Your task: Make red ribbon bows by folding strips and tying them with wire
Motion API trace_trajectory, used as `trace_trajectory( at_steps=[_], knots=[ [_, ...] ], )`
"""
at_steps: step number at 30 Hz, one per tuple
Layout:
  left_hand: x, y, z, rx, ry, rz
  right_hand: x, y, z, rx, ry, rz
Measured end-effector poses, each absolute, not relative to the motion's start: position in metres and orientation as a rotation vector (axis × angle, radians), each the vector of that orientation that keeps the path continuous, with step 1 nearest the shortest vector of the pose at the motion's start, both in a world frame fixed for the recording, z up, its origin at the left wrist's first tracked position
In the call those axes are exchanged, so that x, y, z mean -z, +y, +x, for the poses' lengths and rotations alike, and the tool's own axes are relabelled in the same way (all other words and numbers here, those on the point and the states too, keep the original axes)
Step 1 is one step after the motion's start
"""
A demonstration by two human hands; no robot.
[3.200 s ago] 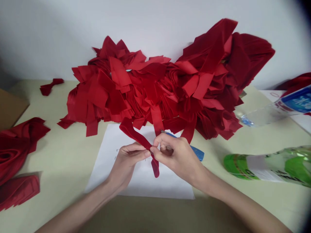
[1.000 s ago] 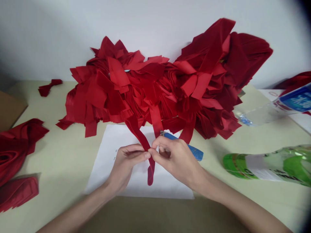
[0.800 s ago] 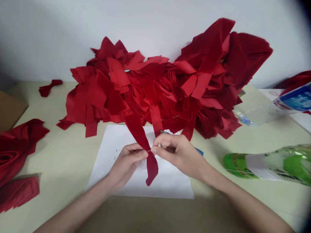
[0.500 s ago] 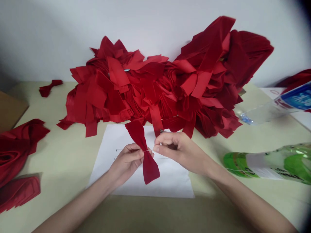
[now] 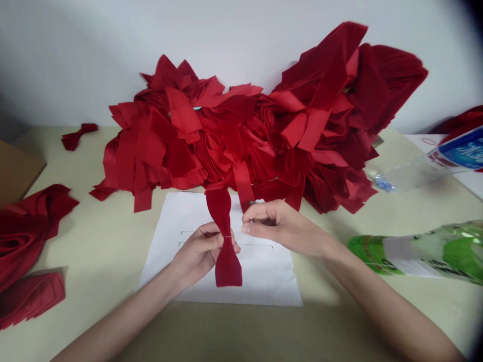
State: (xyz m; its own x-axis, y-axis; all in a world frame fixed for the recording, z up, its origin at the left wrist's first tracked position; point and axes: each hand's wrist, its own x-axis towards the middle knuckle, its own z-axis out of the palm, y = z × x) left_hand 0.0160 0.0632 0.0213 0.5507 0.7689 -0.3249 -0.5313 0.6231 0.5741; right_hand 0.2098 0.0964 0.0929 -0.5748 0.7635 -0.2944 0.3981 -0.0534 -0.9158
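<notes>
Now I'm seeing the red bow (image 5: 228,269) turning straighter, thread (image 5: 229,236) circling its waist, apparently holding; left hand (image 5: 202,250) is pinching it, right hand (image 5: 281,227) easing away, grip unclear.

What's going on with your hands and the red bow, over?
Left hand holding red bow at its waist, pale thread across it. Right hand close by, grip on thread unclear. Red strip pile just beyond.
</notes>
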Motion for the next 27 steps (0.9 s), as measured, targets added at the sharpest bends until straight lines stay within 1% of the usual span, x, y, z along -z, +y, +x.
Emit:
trace_trajectory(
  at_steps=[12,16,18,23,25,27],
  knots=[
    [-0.018,0.064,0.015,-0.781,0.574,0.426,-0.091,0.1,0.21,-1.684,-1.958,-1.235],
    [-0.023,0.063,0.017,-0.753,0.547,0.483,-0.082,0.103,0.21,-1.801,-2.029,-1.076],
    [-0.026,0.061,0.018,-0.686,0.492,0.513,-0.076,0.104,0.21,-1.899,-2.016,-0.941],
    [-0.037,0.055,0.021,-0.337,0.456,0.549,-0.07,0.105,0.206,-2.141,-1.994,-0.623],
    [-0.042,0.054,0.024,-0.255,0.558,0.621,-0.074,0.107,0.202,-2.116,-2.12,-0.583],
    [-0.045,0.053,0.028,-0.22,0.704,0.753,-0.083,0.107,0.199,-1.948,-2.34,-0.611]
  ],
)
